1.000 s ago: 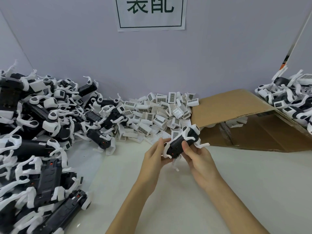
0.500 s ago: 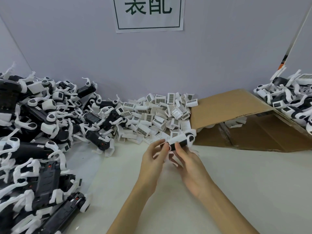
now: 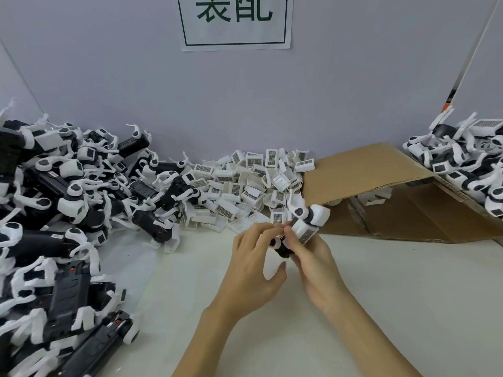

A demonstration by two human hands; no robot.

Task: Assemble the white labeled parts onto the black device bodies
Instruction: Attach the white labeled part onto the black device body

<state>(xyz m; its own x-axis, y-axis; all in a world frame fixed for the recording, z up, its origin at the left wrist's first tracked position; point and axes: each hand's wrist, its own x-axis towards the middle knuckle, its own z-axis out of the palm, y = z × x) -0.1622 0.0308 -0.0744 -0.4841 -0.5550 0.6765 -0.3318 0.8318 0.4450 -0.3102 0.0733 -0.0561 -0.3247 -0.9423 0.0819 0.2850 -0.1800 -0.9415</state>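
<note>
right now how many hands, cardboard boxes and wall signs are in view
hands: 2, left and right
box: 1
sign: 1
total: 4

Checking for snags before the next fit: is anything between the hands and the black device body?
Nothing visible. The left hand and right hand both already hold the black device body, a white labeled part at its upper end. The piles lie clear of the hands.
</note>
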